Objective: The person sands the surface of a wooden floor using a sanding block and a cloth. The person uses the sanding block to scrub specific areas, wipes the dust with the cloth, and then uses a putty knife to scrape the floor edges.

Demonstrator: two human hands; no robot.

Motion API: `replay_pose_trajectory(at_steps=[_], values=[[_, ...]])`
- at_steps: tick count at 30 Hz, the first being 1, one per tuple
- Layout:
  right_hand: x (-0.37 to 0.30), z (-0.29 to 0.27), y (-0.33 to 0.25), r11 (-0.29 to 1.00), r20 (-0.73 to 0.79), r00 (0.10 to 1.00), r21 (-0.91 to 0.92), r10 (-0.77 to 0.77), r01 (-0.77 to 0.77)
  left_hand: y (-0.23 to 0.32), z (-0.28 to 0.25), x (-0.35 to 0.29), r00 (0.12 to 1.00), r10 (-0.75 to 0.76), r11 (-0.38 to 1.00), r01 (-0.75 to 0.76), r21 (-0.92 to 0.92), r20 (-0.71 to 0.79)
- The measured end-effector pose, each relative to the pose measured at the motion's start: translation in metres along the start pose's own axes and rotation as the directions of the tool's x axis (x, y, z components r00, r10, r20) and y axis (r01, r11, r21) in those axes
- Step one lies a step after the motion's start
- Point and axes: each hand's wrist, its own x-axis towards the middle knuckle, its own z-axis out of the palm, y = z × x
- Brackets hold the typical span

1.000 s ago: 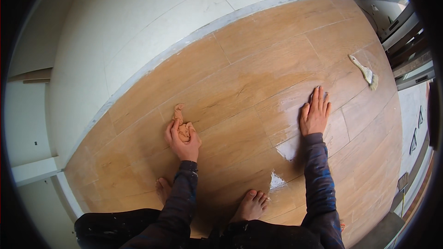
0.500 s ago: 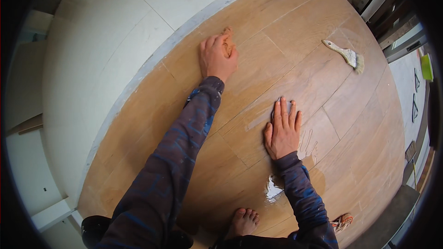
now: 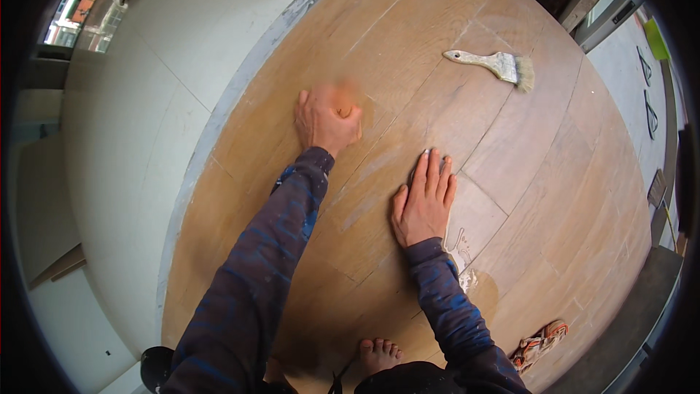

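Left hand [image 3: 324,122]: its fingers curl around an orange cloth [image 3: 344,104], with the back of the hand turned upward
Right hand [image 3: 425,206]: it lies flat, palm down, the fingers slightly apart, on the wood-look floor tiles [image 3: 576,175]
Place of the cloth: at the fingers of the left hand, over the tiles; it is blurred and partly covered, so one cannot tell its full shape
Wet patch [image 3: 461,254]: it shines just beside the right wrist
Brush [image 3: 503,66]: it lies beyond the right hand, bristles to the right
Shoe [image 3: 539,343]: it is to the right of the bare foot [image 3: 380,354]
Grey strip [image 3: 209,138]: it follows the left border of the tiles
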Motion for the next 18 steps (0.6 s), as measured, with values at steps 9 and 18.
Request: replay_pose_trajectory(at_steps=[9,18], values=[[0.006,0.0,-0.007,0.999,-0.006,1.0,0.032,0.028,-0.028,0.164,0.117,0.085,0.978,0.143,0.989,-0.133,-0.07,0.153],[-0.001,-0.005,0.005,0.994,0.077,0.996,0.1,0.037,-0.045,0.18,0.082,0.004,0.434,0.807,0.59,-0.575,-0.567,0.4]])
